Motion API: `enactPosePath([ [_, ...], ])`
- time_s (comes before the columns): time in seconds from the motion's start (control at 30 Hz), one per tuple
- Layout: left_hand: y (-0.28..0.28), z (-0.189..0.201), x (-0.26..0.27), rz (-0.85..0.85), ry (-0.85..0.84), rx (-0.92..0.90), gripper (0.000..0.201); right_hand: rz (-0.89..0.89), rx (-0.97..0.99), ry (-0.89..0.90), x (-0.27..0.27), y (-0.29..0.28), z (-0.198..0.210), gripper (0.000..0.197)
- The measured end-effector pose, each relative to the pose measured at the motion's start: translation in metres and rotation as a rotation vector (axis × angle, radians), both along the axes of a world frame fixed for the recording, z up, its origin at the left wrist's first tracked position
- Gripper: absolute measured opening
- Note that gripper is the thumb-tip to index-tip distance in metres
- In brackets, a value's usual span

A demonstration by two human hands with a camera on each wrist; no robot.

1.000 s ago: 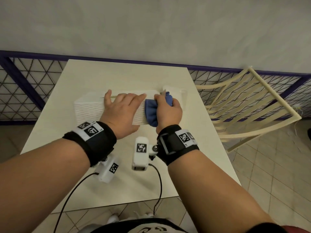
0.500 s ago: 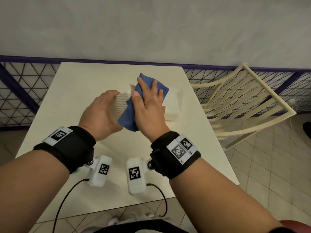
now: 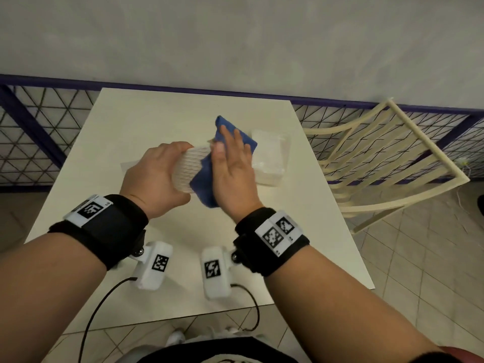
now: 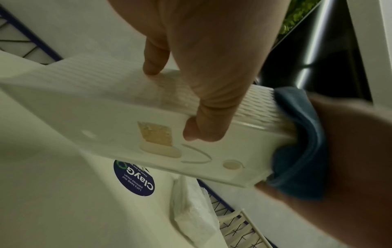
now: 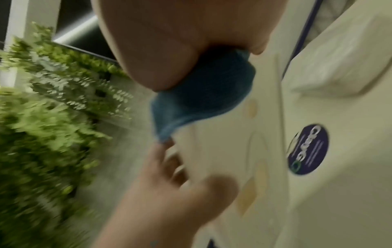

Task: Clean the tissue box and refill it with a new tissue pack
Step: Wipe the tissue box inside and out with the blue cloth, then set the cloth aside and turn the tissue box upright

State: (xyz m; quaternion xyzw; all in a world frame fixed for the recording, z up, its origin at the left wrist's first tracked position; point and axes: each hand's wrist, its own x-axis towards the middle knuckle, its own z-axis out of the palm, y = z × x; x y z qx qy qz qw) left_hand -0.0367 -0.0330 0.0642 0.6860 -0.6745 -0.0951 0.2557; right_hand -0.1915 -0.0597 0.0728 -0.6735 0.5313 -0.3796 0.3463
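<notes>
My left hand (image 3: 154, 176) grips the white textured tissue box (image 3: 188, 169), lifted off the table with one end turned toward me. In the left wrist view its fingers (image 4: 203, 117) curl round the box's edge (image 4: 131, 120), whose smooth underside shows. My right hand (image 3: 233, 174) lies flat with straight fingers, pressing a blue cloth (image 3: 207, 179) against the box's end. The cloth (image 4: 301, 147) wraps over that end. A new tissue pack (image 3: 269, 158) in clear wrap lies on the table just right of my hands.
The cream table (image 3: 131, 121) stands against a wall with a mesh panel. A round dark blue sticker (image 4: 134, 178) is on the tabletop under the box. A cream slatted chair (image 3: 387, 163) stands at the right. Green plants (image 5: 42, 117) show in the right wrist view.
The box was lying lengthwise under both hands; my left hand has lifted and turned it end-on. My right hand went from clutching the cloth to pressing it flat on the box's end.
</notes>
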Motion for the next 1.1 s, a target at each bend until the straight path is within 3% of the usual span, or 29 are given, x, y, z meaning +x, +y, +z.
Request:
enactPosePath([
  [0.17,0.008,0.003,-0.004,-0.013,0.024,0.018,0.076,-0.104,0.19,-0.129,-0.018,-0.029,-0.004,0.051],
  [0.43,0.005,-0.006,-0.003,0.025,0.01,0.002,0.076,0.009,0.102,-0.072,-0.01,-0.004,0.003,0.045],
  [0.6,0.015,-0.019,-0.007,0.05,-0.099,-0.02,0.079,-0.055,0.198,0.136,-0.061,-0.035,-0.021,0.034],
  [0.67,0.014,-0.03,-0.008,0.004,-0.252,-0.097,0.08,-0.089,0.199,0.235,-0.082,-0.041,-0.038,0.033],
  [0.73,0.012,-0.045,-0.01,-0.041,-0.384,-0.148,0.083,-0.091,0.212,0.353,-0.103,-0.041,-0.06,0.036],
  [0.83,0.012,-0.065,-0.015,-0.1,-0.42,-0.169,0.089,-0.025,0.305,0.551,-0.132,-0.034,-0.103,0.042],
  [0.93,0.017,-0.08,-0.02,-0.139,-0.438,-0.128,0.091,0.069,0.485,0.861,-0.144,-0.023,-0.129,0.062],
  [1.0,0.02,-0.091,-0.024,-0.149,-0.439,-0.117,0.092,0.048,0.486,0.833,-0.137,-0.023,-0.124,0.068],
  [1.1,0.023,-0.101,-0.03,-0.165,-0.447,-0.134,0.09,0.017,0.359,0.547,-0.111,-0.022,-0.096,0.082],
])
